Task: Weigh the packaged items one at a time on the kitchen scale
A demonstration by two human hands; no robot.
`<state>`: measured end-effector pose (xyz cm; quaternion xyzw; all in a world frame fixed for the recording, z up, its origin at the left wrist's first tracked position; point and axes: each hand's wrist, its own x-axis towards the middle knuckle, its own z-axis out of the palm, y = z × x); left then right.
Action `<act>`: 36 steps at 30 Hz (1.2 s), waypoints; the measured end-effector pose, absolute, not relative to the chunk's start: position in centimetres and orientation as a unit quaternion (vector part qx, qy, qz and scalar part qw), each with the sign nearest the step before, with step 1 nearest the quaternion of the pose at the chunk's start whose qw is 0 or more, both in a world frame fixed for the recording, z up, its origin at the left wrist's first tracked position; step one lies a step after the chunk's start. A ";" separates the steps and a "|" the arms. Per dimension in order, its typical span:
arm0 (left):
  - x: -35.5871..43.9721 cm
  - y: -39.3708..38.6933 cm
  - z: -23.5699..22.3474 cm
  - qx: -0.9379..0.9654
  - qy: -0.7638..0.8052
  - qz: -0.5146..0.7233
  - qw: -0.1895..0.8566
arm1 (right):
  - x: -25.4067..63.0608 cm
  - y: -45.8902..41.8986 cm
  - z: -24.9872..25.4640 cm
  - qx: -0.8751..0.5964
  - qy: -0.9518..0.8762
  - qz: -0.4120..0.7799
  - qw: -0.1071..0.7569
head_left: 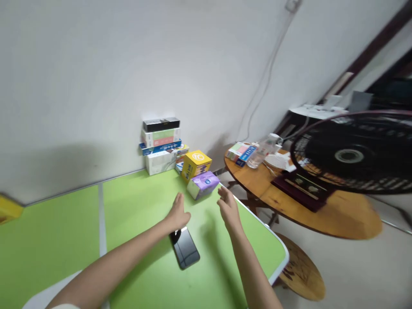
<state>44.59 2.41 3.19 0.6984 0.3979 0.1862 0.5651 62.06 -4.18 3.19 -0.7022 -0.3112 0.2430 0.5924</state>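
Note:
My left hand (178, 213) hovers over the far end of a dark smartphone (186, 249), which lies screen up on the green table (141, 274). Its fingers stretch forward, the thumb stands apart, and it holds nothing. My right hand (229, 209) is raised near the table's right edge, fingers apart and empty. Between and beyond the hands sits a purple and white box (203, 184), closest to the right hand but apart from it. Touching that box from behind is a yellow cube-shaped box (195, 165).
Against the wall stands a stack of boxes, with a black box (161, 124) on top and a white box (161, 162) below. To the right, a wooden table (264, 189) carries a clear plastic jug (262, 152) and boxes. A black fan (350, 154) and wooden stool (302, 266) are nearby.

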 end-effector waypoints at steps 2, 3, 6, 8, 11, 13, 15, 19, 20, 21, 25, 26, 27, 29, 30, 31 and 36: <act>39.8 0.5 3.8 0.699 0.379 0.170 0.582 | 58.0 -6.5 4.1 -0.664 -0.371 0.317 0.567; 37.3 -0.6 4.1 0.696 0.374 0.162 0.591 | 55.9 -7.4 4.5 -0.620 -0.429 0.398 0.523; 29.3 -3.1 4.8 0.670 0.395 0.149 0.611 | 50.1 -8.1 5.0 -0.512 -0.531 0.553 0.387; 23.7 -4.0 5.2 0.642 0.436 0.158 0.610 | 46.3 -6.9 4.9 -0.482 -0.549 0.595 0.334; 15.1 -4.4 5.4 0.595 0.509 0.204 0.588 | 39.9 -4.1 4.5 -0.457 -0.567 0.625 0.279; 9.7 -3.9 5.1 0.557 0.560 0.250 0.560 | 35.3 -2.1 4.4 -0.429 -0.586 0.641 0.247; 4.8 -2.8 4.5 0.519 0.607 0.301 0.521 | 30.3 -0.2 4.4 -0.393 -0.599 0.662 0.219; -3.3 1.5 3.0 0.448 0.673 0.396 0.435 | 19.8 4.4 4.3 -0.343 -0.601 0.692 0.205; -5.1 2.8 2.6 0.433 0.684 0.415 0.416 | 17.3 5.8 4.1 -0.341 -0.599 0.692 0.217; -6.7 4.1 2.3 0.420 0.692 0.432 0.397 | 14.9 7.3 3.8 -0.346 -0.594 0.687 0.235; -11.6 9.4 1.4 0.380 0.719 0.489 0.315 | 7.5 13.4 1.4 -0.387 -0.578 0.654 0.297; -12.5 10.6 1.2 0.373 0.725 0.499 0.295 | 6.3 14.7 0.6 -0.403 -0.572 0.642 0.314; -13.1 11.6 1.0 0.366 0.731 0.506 0.276 | 5.2 15.9 -0.1 -0.418 -0.566 0.629 0.331; -13.8 13.2 0.5 0.354 0.741 0.515 0.245 | 3.4 18.0 -1.5 -0.440 -0.556 0.606 0.361; -13.9 13.9 0.2 0.350 0.745 0.518 0.232 | 2.7 18.8 -2.0 -0.446 -0.553 0.597 0.373; -13.8 14.4 -0.2 0.347 0.748 0.520 0.223 | 2.0 19.6 -2.4 -0.448 -0.552 0.588 0.385; -12.9 16.0 -1.7 0.335 0.752 0.529 0.207 | -0.6 22.6 -2.8 -0.427 -0.575 0.551 0.429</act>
